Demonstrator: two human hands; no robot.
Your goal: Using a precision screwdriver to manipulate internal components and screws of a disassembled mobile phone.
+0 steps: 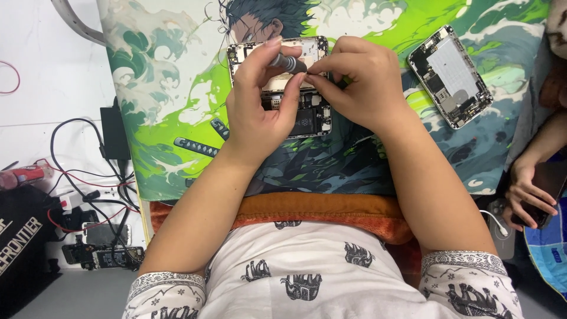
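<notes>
Both hands work over an opened silver phone chassis (292,112) on the green printed mat (165,118): left hand (257,103) fingers grip a small grey screwdriver (287,62), right hand (354,80) fingers pinch its tip.

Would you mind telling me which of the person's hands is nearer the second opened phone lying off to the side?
Right. The right hand is beside that phone; the left hand is farther off, beyond it.

A white table (53,71) carries a large green illustrated desk mat (165,88). On the mat lie two opened phones (283,88) (450,77). Black and red cables (88,177), a black adapter (114,133) and small phone parts (103,255) lie on the bare table to the left.
</notes>
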